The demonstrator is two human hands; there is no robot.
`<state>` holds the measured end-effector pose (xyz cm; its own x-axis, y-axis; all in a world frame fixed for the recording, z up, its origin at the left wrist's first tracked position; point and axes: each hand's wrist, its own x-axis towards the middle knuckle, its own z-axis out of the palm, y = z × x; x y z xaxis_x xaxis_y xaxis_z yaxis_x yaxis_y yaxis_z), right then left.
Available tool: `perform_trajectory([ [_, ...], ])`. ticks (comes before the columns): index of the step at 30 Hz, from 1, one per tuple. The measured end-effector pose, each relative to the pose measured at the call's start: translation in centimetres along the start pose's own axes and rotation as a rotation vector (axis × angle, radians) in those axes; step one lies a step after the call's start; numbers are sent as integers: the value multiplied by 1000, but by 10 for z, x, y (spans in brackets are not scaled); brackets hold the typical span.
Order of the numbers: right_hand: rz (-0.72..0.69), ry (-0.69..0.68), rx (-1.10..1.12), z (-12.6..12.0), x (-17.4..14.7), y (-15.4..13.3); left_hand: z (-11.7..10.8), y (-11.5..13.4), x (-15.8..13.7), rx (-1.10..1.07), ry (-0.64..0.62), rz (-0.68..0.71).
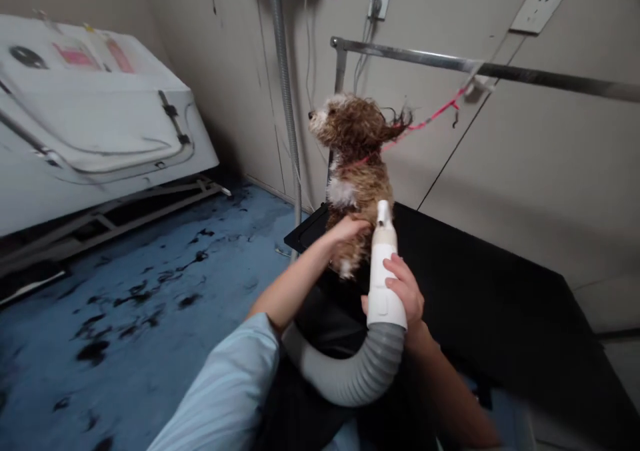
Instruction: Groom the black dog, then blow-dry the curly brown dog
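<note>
A wet, curly brown-and-white dog (367, 181) sits upright on a black grooming table (480, 291), its head turned to the left. A pink lead (435, 116) runs from its neck up to a metal bar. My left hand (349, 230) is closed around the dog's front leg, low on its chest; the fingertips are partly hidden in the fur. In my right hand (406, 290) is a white pet dryer nozzle (385, 274), pointed up at the dog's side close to the fur. A grey ribbed hose (357, 374) bends from its lower end to the left.
A metal bar (425, 56) crosses behind the dog. Left of the table stands a grey upright hose (286, 84). Farther left is a white bathing tub (115, 118) with bottles on it. Dark hair clippings (140, 294) lie on the blue floor (200, 331).
</note>
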<state>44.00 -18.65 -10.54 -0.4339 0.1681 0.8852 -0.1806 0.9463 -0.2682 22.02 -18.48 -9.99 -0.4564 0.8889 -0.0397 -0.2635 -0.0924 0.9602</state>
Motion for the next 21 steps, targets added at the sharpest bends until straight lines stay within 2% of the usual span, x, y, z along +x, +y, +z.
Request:
perform_trajectory([
  [2, 112, 122, 45, 10, -23, -3, -27, 11, -15, -11, -24, -193],
  [4, 228, 186, 63, 31, -43, -2, -58, 24, -32, -63, -38, -440],
  [7, 295, 195, 93, 66, -66, 2, -89, 40, -54, -133, 27, -574],
  [12, 292, 116, 262, 105, -88, 5, -103, 39, -75, -224, 94, -660],
  [17, 274, 171, 310, 128, -95, 4, -117, 37, -90, -269, 143, -653],
  [21, 330, 99, 338, 144, -98, 3, -122, 48, -96, -292, 171, -619],
])
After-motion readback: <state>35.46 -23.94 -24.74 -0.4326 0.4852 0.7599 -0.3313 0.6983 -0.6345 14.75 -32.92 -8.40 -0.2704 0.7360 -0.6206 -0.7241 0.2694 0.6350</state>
